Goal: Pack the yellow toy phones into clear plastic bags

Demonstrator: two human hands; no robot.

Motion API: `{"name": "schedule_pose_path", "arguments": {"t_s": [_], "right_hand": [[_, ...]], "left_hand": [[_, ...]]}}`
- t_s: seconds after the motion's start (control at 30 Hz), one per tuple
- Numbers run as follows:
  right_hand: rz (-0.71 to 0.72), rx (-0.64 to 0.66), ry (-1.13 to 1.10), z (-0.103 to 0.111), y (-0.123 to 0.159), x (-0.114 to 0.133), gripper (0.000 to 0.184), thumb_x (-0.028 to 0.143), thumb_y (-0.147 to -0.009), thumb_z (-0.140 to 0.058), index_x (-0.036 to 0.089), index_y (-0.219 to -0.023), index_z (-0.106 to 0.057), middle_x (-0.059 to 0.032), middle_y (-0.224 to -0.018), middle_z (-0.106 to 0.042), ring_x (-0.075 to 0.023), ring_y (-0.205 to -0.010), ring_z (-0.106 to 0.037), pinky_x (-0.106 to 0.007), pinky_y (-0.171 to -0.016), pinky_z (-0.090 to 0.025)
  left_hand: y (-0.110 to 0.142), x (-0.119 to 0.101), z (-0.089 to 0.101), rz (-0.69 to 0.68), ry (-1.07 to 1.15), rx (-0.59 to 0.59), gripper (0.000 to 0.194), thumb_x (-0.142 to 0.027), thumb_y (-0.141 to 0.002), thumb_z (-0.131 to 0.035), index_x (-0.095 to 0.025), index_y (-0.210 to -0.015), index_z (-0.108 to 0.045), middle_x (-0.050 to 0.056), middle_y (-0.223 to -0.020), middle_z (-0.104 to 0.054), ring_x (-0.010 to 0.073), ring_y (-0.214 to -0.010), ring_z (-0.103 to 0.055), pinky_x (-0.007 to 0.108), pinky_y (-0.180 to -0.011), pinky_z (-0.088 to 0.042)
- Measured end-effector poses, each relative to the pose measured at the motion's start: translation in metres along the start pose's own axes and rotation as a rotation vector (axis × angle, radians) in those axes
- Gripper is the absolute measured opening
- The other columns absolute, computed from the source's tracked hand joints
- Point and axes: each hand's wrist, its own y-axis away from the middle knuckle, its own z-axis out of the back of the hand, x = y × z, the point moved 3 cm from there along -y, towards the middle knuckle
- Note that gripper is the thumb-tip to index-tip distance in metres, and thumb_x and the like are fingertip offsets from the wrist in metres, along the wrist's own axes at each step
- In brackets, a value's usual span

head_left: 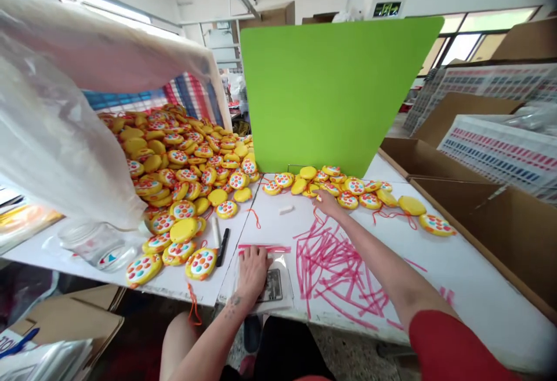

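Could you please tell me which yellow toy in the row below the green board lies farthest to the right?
The dotted toy, coloured dots facing up; its neighbour to the left shows only plain yellow.

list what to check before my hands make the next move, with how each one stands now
1. Left hand settled on the flat, clear plastic piece: ok, fingers spread over its far part
2. Right hand at the row of yellow, oval toys with coloured dots: ok, fingertips at the row; firm grip: cannot tell
3. Thin pink strips laid in order: not ok, most lie in a loose tangle
4. Thin orange cord kept on the white table: not ok, it hangs over the near edge
5. Open brown cardboard box within reach on the right: ok, probably
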Motion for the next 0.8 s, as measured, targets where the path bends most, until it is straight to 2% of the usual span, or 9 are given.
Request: {"name": "schedule_pose_path", "arguments": {"t_s": [0.07, 0.17, 0.3, 0.43, 0.57, 0.63, 0.67, 0.73, 0.8], "right_hand": [[-0.041, -0.027, 0.053, 0.001, -0.038, -0.006, 0.047, 0.025, -0.091, -0.052, 0.008, -0.135, -0.048, -0.0207, -0.136, -0.048, -0.0287, -0.129, -0.039, -0.040, -0.109, -0.028], [-0.094, -0.030, 0.115, 0.002, -0.085, -0.014, 0.058, 0.040, -0.096, -0.046, 0.009, -0.144, -0.037, -0.0227, -0.144, -0.038, -0.0333, -0.134, -0.031, -0.046, -0.110, -0.023], [-0.139, 0.054, 0.175, -0.007, -0.120, -0.023, 0.067, 0.060, -0.095, -0.032, 0.020, -0.149, -0.028, -0.0191, -0.153, -0.023, -0.0388, -0.140, -0.017, -0.058, -0.107, -0.021], [-0.104, 0.175, 0.242, -0.031, -0.115, -0.025, 0.075, 0.070, -0.089, -0.035, 0.030, -0.151, -0.023, -0.0113, -0.156, -0.020, -0.0411, -0.142, -0.007, -0.057, -0.109, -0.019], [-0.005, 0.276, 0.314, -0.049, -0.078, -0.024, 0.078, 0.069, -0.086, -0.042, 0.032, -0.152, -0.021, -0.0079, -0.156, -0.021, -0.0401, -0.143, -0.003, -0.055, -0.112, -0.017], [0.045, 0.333, 0.348, -0.049, -0.058, -0.023, 0.081, 0.065, -0.082, -0.053, 0.033, -0.151, -0.024, -0.0066, -0.157, -0.020, -0.0403, -0.142, -0.006, -0.056, -0.110, -0.021], [0.065, 0.361, 0.363, -0.047, -0.053, -0.021, 0.082, 0.061, -0.078, -0.061, 0.034, -0.149, -0.030, -0.0068, -0.156, -0.024, -0.0408, -0.141, -0.013, -0.055, -0.109, -0.024], [0.085, 0.402, 0.389, -0.042, -0.053, -0.013, 0.076, 0.053, -0.070, -0.072, 0.030, -0.139, -0.049, -0.0103, -0.146, -0.042, -0.0409, -0.133, -0.034, -0.051, -0.104, -0.033], [0.089, 0.393, 0.404, -0.038, -0.073, 0.004, 0.054, 0.049, -0.074, -0.070, 0.023, -0.121, -0.065, -0.0150, -0.125, -0.060, -0.0382, -0.118, -0.051, -0.047, -0.098, -0.039]], "left_hand": [[0.004, 0.000, -0.003, -0.037, 0.027, -0.028, 0.015, -0.028, -0.093, -0.047, -0.018, -0.095, -0.059, 0.008, -0.099, -0.057, 0.0260, -0.094, -0.050, 0.039, -0.083, -0.037], [0.009, 0.000, -0.006, -0.111, 0.091, -0.051, 0.018, -0.020, -0.096, -0.040, -0.017, -0.091, -0.057, 0.007, -0.096, -0.057, 0.0242, -0.092, -0.049, 0.038, -0.083, -0.038], [0.010, 0.001, -0.008, -0.132, 0.150, -0.059, 0.017, -0.017, -0.095, -0.040, -0.017, -0.087, -0.055, 0.007, -0.093, -0.058, 0.0238, -0.088, -0.049, 0.037, -0.080, -0.040], [0.009, 0.003, -0.010, -0.124, 0.207, -0.079, 0.016, -0.016, -0.095, -0.041, -0.017, -0.086, -0.054, 0.006, -0.091, -0.058, 0.0234, -0.087, -0.050, 0.038, -0.080, -0.041], [0.009, 0.005, -0.011, -0.117, 0.259, -0.058, 0.014, -0.018, -0.095, -0.042, -0.017, -0.086, -0.053, 0.006, -0.091, -0.057, 0.0233, -0.087, -0.049, 0.039, -0.081, -0.042], [0.009, 0.005, -0.011, -0.113, 0.278, -0.044, 0.014, -0.018, -0.096, -0.042, -0.017, -0.086, -0.052, 0.006, -0.090, -0.057, 0.0231, -0.087, -0.049, 0.039, -0.080, -0.042], [0.009, 0.005, -0.012, -0.112, 0.283, -0.038, 0.014, -0.018, -0.095, -0.043, -0.017, -0.086, -0.053, 0.006, -0.090, -0.057, 0.0230, -0.087, -0.049, 0.039, -0.080, -0.042], [0.009, 0.005, -0.012, -0.112, 0.283, -0.032, 0.013, -0.017, -0.095, -0.044, -0.017, -0.086, -0.053, 0.005, -0.090, -0.058, 0.0230, -0.087, -0.049, 0.039, -0.080, -0.043], [0.010, 0.005, -0.013, -0.114, 0.276, -0.035, 0.012, -0.017, -0.094, -0.045, -0.017, -0.086, -0.054, 0.005, -0.090, -0.058, 0.0230, -0.087, -0.049, 0.040, -0.080, -0.043]]}}
